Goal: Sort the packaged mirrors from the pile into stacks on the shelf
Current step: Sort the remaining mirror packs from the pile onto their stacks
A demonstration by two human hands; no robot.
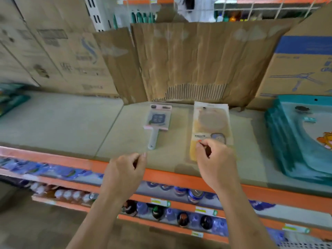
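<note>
Left hand (125, 169): fingers curled at near corner of handled mirror (156, 123) bag; grip unclear.
Right hand (217, 159): pinches yellow mirror pack (209, 123).
Packs: flat on shelf (71, 123), side by side.
Print: blurred, unreadable.

On my feed I count two bare hands, the left hand (125, 169) and the right hand (216, 159), one pink handled mirror pack (156, 122), one yellow pack pile (209, 123) whose layers I cannot number, one teal stack (287, 141), all on one shelf (71, 123).
</note>
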